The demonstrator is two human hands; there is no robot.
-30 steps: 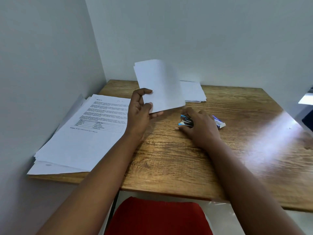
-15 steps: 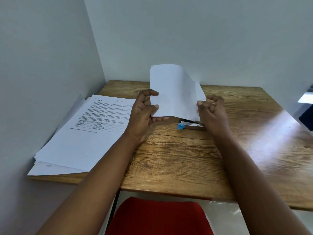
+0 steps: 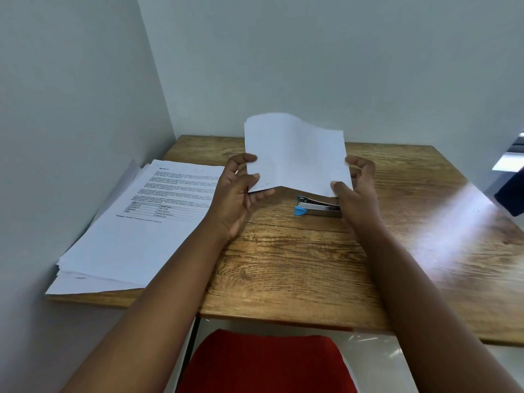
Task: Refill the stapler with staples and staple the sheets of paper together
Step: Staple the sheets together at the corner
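I hold a small set of white sheets [image 3: 296, 154] upright above the middle of the wooden table [image 3: 297, 265]. My left hand [image 3: 238, 194] grips their lower left edge and my right hand [image 3: 355, 188] grips their lower right edge. Just below the sheets, a metal stapler with a blue tip [image 3: 317, 208] lies on the table, its right end hidden behind my right hand. The staple box is hidden from view.
A thick stack of printed papers [image 3: 136, 231] lies at the table's left, against the wall and overhanging the front edge. A red seat [image 3: 266, 364] is below the table's front edge. Walls close off the left and the back.
My right hand left the stapler on the table and rose to grip the sheets' right edge. The sheets turned to face me, held now by both hands.
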